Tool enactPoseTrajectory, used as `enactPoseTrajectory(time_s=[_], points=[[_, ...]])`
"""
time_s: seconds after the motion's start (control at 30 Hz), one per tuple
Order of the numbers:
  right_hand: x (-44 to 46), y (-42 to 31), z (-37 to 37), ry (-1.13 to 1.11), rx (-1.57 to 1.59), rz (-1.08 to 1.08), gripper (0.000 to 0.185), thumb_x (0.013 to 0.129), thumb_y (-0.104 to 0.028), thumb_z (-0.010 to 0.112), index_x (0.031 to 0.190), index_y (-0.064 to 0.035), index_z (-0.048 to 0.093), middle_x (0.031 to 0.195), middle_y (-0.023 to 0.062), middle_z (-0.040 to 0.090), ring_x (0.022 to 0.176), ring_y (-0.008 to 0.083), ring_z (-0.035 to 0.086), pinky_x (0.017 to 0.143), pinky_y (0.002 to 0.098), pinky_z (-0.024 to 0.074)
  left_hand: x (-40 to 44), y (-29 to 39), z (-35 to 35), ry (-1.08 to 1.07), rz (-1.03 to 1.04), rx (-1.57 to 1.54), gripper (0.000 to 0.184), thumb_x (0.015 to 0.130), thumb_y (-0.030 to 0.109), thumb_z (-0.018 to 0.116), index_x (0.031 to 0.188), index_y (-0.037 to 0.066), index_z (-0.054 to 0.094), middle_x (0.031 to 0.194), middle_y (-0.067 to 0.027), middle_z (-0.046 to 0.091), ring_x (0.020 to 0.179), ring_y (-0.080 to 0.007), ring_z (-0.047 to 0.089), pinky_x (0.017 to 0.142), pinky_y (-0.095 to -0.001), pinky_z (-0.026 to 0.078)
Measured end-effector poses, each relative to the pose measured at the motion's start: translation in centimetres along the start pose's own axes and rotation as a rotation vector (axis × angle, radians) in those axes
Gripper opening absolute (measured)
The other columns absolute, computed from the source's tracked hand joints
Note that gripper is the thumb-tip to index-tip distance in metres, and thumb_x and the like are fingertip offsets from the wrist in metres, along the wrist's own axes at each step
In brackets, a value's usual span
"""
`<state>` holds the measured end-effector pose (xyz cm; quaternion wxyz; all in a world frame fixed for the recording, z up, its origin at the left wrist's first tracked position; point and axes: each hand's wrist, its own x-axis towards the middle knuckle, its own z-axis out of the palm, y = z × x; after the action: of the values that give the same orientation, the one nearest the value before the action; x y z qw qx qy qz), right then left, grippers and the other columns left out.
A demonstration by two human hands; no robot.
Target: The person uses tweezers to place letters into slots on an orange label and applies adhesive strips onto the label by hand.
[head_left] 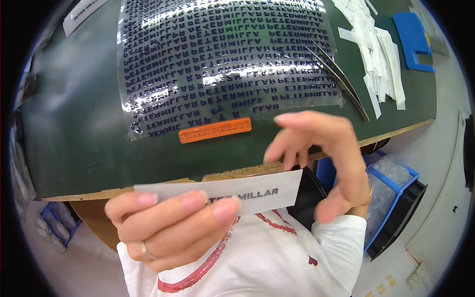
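Green tabletop (pixel 74 119), pale floor (pixel 86 265), blue-rimmed crate (pixel 394 184), left hand (pixel 170 227) holding printed strip (pixel 277 183)

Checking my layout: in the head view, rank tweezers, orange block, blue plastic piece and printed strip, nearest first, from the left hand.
1. Printed strip, held in the left hand
2. Orange block, just ahead
3. Tweezers, farther ahead, right
4. Blue plastic piece, far right
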<state>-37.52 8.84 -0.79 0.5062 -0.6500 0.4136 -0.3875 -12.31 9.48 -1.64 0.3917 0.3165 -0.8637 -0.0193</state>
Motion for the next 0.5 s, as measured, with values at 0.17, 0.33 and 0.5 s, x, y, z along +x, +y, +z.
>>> enactPoseTrajectory(time_s=[0.17, 0.33, 0.5], points=[[1.3, -0.6, 0.9, -0.164, 0.024, -0.053, 0.056, 0.071, -0.005, 0.082, 0.115, 0.0051, 0.049, 0.103, 0.0195, 0.064, 0.076, 0.0192, 0.067, 0.069, 0.0287, 0.0537, -0.3, 0.5, 1.1, 0.271, -0.060, 0.125, 0.008, 0.076, 0.032, 0.067, 0.080, 0.033, 0.073, 0.089, 0.0228, 0.063, 0.087, -0.0001, 0.053, 0.098, -0.0256, 0.032], [1.6, -0.6, 1.0, -0.156, 0.002, -0.125, 0.055, 0.069, 0.005, 0.080, 0.115, 0.0055, 0.048, 0.104, 0.0198, 0.065, 0.074, 0.0182, 0.068, 0.069, 0.0270, 0.0544, -0.7, 0.1, 0.7, 0.245, -0.060, 0.126, 0.008, 0.077, 0.033, 0.066, 0.080, 0.034, 0.073, 0.087, 0.0228, 0.059, 0.088, 0.0003, 0.052, 0.098, -0.0257, 0.032], [1.6, -0.8, 1.3, -0.068, -0.003, -0.109, 0.044, 0.071, 0.006, 0.077, 0.109, 0.0050, 0.054, 0.104, 0.0186, 0.065, 0.071, 0.0193, 0.066, 0.068, 0.0288, 0.0533, -1.0, -1.8, -0.9, 0.112, 0.132, 0.151, 0.008, 0.080, 0.031, 0.066, 0.087, 0.027, 0.067, 0.089, 0.0086, 0.059, 0.085, -0.0104, 0.056, 0.094, -0.0328, 0.039]])
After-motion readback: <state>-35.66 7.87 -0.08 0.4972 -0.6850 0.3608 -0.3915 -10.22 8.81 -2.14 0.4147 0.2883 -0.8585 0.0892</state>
